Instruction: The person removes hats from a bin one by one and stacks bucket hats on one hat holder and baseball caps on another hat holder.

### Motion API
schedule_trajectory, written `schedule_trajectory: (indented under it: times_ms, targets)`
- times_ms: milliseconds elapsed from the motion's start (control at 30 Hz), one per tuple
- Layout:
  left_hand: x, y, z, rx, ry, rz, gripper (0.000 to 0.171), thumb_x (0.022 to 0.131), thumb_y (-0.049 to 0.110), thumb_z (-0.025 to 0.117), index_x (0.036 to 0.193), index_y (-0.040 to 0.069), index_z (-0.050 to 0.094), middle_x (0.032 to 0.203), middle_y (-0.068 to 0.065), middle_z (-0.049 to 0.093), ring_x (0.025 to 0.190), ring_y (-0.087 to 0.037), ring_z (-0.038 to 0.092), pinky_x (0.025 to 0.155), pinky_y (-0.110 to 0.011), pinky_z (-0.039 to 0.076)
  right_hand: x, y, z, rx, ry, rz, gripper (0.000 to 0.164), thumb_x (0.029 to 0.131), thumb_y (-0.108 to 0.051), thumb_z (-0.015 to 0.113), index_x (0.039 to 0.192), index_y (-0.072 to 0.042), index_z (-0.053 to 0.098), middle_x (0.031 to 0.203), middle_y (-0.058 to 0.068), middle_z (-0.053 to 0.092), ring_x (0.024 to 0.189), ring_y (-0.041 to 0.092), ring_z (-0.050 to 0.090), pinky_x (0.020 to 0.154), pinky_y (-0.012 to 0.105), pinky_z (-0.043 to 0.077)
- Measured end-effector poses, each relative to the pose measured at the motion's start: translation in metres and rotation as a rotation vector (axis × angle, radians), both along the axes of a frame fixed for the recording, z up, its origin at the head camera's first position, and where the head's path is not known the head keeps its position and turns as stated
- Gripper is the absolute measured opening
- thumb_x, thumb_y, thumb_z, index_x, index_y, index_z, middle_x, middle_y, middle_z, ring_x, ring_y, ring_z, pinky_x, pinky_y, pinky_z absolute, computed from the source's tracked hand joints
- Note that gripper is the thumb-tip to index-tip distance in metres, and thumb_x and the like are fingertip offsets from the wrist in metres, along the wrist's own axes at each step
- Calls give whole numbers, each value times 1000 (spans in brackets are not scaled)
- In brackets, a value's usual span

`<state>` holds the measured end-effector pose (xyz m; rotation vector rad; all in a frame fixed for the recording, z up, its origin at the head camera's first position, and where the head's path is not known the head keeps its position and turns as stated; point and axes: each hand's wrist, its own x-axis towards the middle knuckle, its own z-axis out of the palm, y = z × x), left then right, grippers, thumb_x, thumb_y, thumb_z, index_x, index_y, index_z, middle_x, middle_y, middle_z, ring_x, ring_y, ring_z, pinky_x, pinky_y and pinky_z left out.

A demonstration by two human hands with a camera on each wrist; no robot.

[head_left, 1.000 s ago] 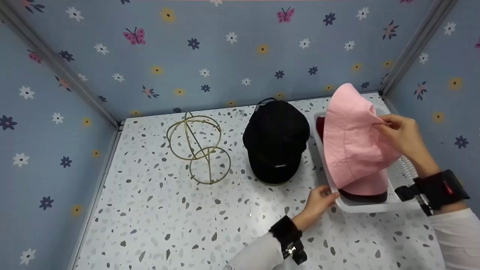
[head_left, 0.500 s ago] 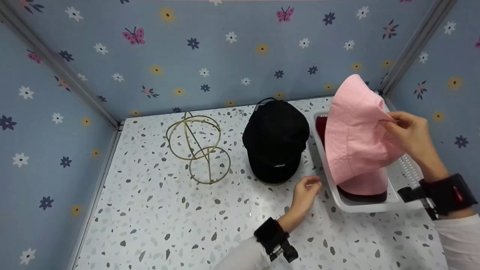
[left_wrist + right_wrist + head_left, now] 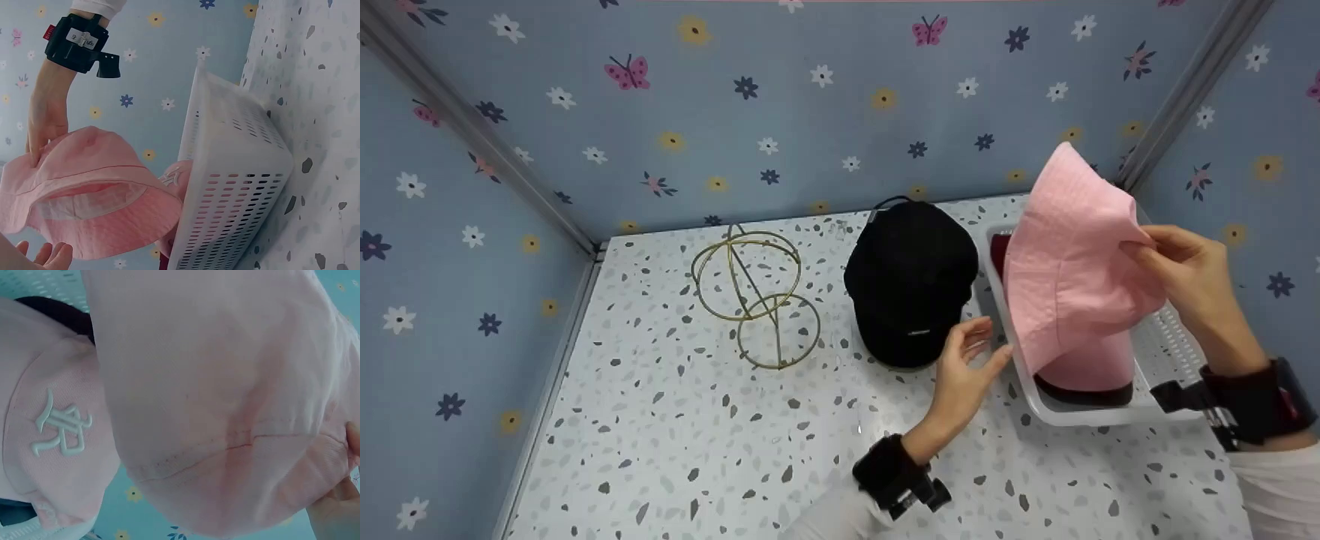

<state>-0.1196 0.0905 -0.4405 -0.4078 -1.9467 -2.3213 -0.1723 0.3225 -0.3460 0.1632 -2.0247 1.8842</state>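
Observation:
My right hand (image 3: 1192, 289) pinches the crown of a pink bucket hat (image 3: 1072, 270) between thumb and fingers. It holds the hat over a white plastic basket (image 3: 1099, 418), and in the left wrist view the brim opening faces the camera. Under it in the basket lies a pink cap with a white embroidered letter badge (image 3: 62, 424), partly covered by the bucket hat. My left hand (image 3: 964, 375) is between a black cap (image 3: 915, 277) and the basket, with thumb and fingers apart and nothing between them.
A gold wire hat stand (image 3: 778, 334) is on the left of the speckled tabletop (image 3: 697, 442). Something dark red (image 3: 1000, 251) shows in the basket's back left corner. Flower-patterned walls (image 3: 840, 112) enclose the back and both sides.
My left hand has let go of the basket's front corner and moved left and up, towards the black cap. My right hand has raised the bucket hat slightly and moved a little right.

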Motion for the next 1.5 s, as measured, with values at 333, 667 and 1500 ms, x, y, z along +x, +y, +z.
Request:
schedule_trajectory:
  times_ms: [333,667,1500]
  targets:
    - [-7,-12,10,-37,33,-37,64,79,22,67,127,-3,34,128,-15,37,119,-22,38,100,-29,31,7,-11,0,-246,-28,104,17,78,13,57,92,8,65,79,6,67,69,11,61,61,17,48]
    - [-14,-27,25,-74,-55,-57,81,75,32,68,137,5,22,139,-10,27,128,-18,26,105,-30,21,12,-28,-3,-343,-22,183,19,78,17,53,88,6,66,76,8,66,66,11,57,58,16,46]
    - [-24,-51,24,120,-226,6,29,71,-6,67,98,-12,59,86,-18,64,74,-16,62,68,-27,52,12,-65,-20,-295,-48,234,28,80,15,52,83,-7,69,79,1,67,75,7,59,69,16,47]
